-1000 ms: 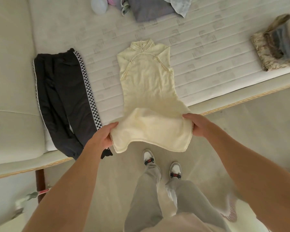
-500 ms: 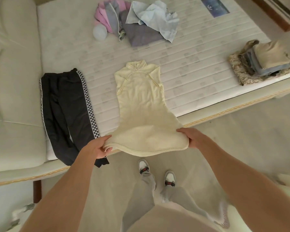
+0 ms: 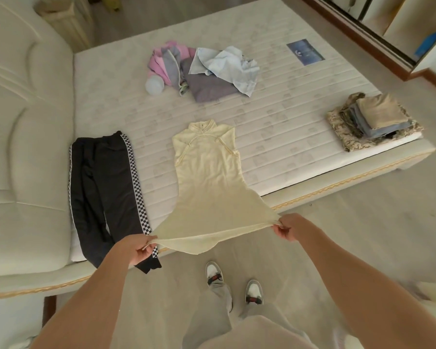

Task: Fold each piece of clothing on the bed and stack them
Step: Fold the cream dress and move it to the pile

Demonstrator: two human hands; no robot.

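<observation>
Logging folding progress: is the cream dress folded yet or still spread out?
Spread out: the cream dress lies full length on the mattress, its hem corners pinched by left hand and right hand.

One dress (image 3: 209, 177), one trousers (image 3: 103, 187), two clothing heaps (image 3: 207, 71), two hands (image 3: 139, 250).

Pale floor (image 3: 363, 235) – padded headboard (image 3: 23, 122) (cream), dim light.

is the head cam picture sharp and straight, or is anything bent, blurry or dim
Head view: the wide-angle lens bows the white quilted mattress edge and padded cream headboard; the cream sleeveless dress and both hands are sharp; the frame's lower corners smear; the light is soft and dim, without hard shadows or glare.
</observation>
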